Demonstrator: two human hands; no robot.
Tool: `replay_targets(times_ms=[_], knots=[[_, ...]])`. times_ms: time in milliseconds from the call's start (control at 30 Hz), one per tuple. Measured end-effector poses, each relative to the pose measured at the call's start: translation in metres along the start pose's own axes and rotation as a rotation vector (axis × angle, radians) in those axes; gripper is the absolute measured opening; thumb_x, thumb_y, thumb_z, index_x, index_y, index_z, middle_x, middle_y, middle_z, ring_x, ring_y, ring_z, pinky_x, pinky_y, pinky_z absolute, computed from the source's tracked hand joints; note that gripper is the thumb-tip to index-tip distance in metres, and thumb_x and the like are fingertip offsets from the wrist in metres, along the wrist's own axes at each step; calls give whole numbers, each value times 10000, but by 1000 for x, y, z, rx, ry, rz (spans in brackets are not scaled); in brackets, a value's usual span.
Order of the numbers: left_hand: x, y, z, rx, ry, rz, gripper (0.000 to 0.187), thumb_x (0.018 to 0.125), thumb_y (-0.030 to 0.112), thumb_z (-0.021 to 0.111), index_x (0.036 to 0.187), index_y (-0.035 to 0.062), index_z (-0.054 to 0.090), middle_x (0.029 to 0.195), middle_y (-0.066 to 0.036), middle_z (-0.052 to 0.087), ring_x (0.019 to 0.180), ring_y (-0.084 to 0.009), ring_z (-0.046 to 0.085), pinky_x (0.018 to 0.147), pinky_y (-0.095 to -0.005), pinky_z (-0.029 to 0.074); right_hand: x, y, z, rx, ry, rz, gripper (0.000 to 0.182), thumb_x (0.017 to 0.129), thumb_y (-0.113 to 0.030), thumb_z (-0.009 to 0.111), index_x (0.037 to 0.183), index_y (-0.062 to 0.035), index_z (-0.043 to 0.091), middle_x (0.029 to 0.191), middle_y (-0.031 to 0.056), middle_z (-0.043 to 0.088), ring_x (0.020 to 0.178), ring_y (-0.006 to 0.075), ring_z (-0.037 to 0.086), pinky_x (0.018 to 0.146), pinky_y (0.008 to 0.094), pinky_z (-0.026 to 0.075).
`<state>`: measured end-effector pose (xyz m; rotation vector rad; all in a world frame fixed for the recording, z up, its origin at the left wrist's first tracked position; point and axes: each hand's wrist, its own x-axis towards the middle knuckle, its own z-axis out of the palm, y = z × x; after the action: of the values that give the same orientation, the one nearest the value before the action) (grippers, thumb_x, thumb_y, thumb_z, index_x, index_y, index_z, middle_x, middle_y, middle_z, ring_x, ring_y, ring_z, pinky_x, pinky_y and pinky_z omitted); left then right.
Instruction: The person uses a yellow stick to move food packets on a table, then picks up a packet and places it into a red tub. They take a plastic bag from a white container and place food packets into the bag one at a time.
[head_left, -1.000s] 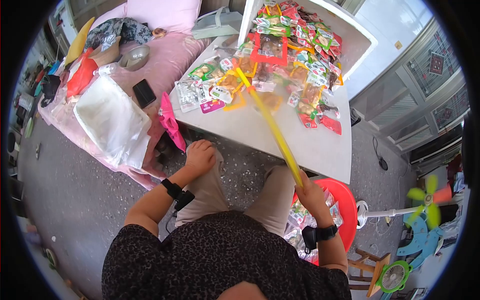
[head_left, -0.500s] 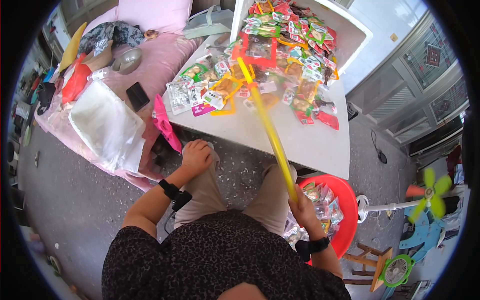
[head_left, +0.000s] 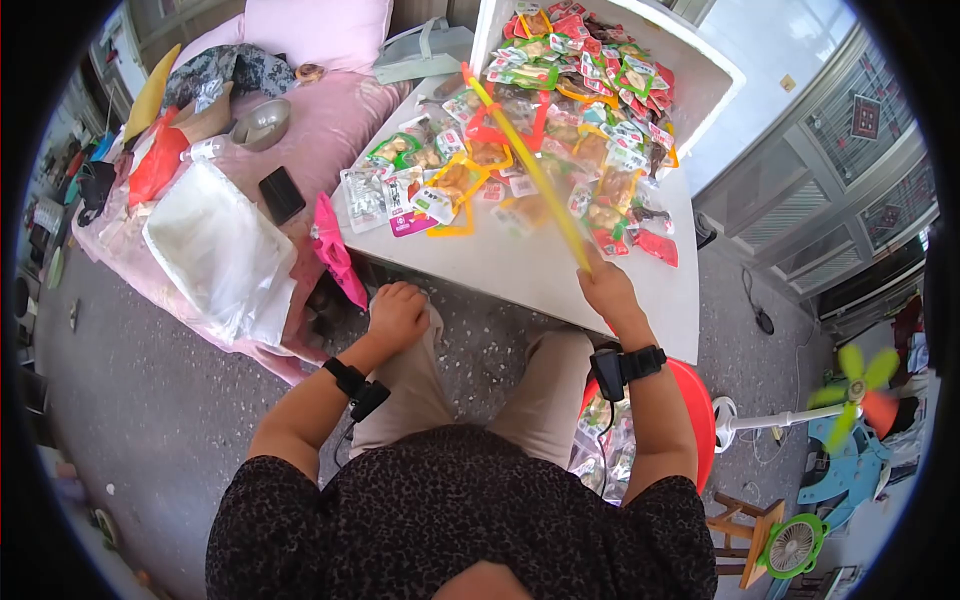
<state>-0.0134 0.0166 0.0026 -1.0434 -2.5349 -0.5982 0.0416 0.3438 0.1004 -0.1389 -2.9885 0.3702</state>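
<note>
My right hand (head_left: 610, 292) is wrapped round the lower end of a long yellow stick (head_left: 535, 170), held over the white table. Its orange tip reaches up to the left, above the back of the packets; the lower part is blurred. Beneath and beyond the stick lie many small sealed food packets (head_left: 455, 180) with clear, orange, green and red wrappers. Resting on my left knee, my left hand (head_left: 398, 315) holds nothing, with its fingers laid over the trouser leg.
A white foam box (head_left: 715, 75) lies tipped at the back of the table (head_left: 480, 265), spilling packets. Below my right arm stands a red tub (head_left: 700, 400) of packets. To the left, a pink-covered bed (head_left: 335, 130) carries a phone (head_left: 281, 194) and a white bag (head_left: 215, 245).
My right hand has lifted from above the red tub up over the table edge. The stick has swung, its tip moving up and slightly left. My left hand stays on the knee.
</note>
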Motion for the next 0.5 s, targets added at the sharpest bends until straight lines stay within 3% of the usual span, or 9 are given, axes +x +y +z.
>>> replay_targets(times_ms=[133,433,500], knots=[[-1,-2,1,-20,3,-2,167,605,179,526,718,58,542,878,-82,543,899,-238,474,781,-371,348,-30,10,-14,-80,7,46,502,745,-208,484,1191,-51,316,671,215,531,636,359,531,587,439,421],[-3,-2,0,-50,0,3,177,592,174,541,731,65,537,875,-75,525,904,-242,464,781,-374,344,-143,40,-3,105,65,-12,510,730,-163,517,1186,-56,312,695,209,538,648,372,530,565,437,425],[-3,0,-1,-36,20,13,179,589,171,541,731,63,535,874,-76,525,904,-244,464,779,-375,346,-170,38,6,116,-2,49,521,725,-151,528,1188,-61,305,714,210,540,653,374,532,557,434,427]])
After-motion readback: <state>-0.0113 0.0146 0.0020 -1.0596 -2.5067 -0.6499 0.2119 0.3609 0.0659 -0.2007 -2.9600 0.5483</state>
